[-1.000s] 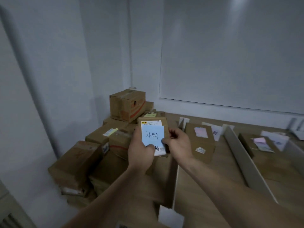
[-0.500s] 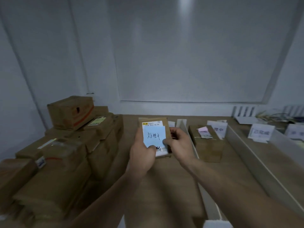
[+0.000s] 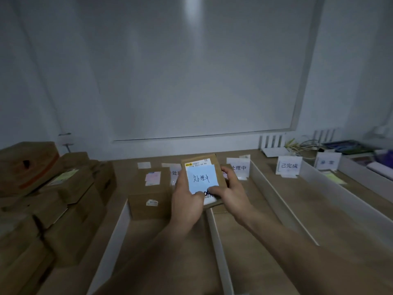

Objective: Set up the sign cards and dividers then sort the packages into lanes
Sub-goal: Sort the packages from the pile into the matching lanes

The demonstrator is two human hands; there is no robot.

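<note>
Cardboard package (image 3: 219, 167) sits in both hands, raised off the table: the left hand (image 3: 187, 202) curls round its left edge and the right hand (image 3: 232, 194) round its right, both thumbs pressing the lower edge of a pale blue note (image 3: 202, 178) on its face. Half a second ago this package hung left of the taped box (image 3: 148, 188); it is now right of that box, above the middle divider (image 3: 219, 252), and the grip is unchanged. The carton pile (image 3: 53, 199) has slid to the left edge of view.

White dividers split the table into lanes. The lane between the left divider (image 3: 114, 241) and the middle one holds the taped box, a pink slip on its top. Sign cards stand at the far ends: 处理中 (image 3: 239, 167), 已完成 (image 3: 288, 166), and a third card (image 3: 327, 162) too blurred to read. A yellow slip (image 3: 334, 178) seems to lie flat in front of the third card.
</note>
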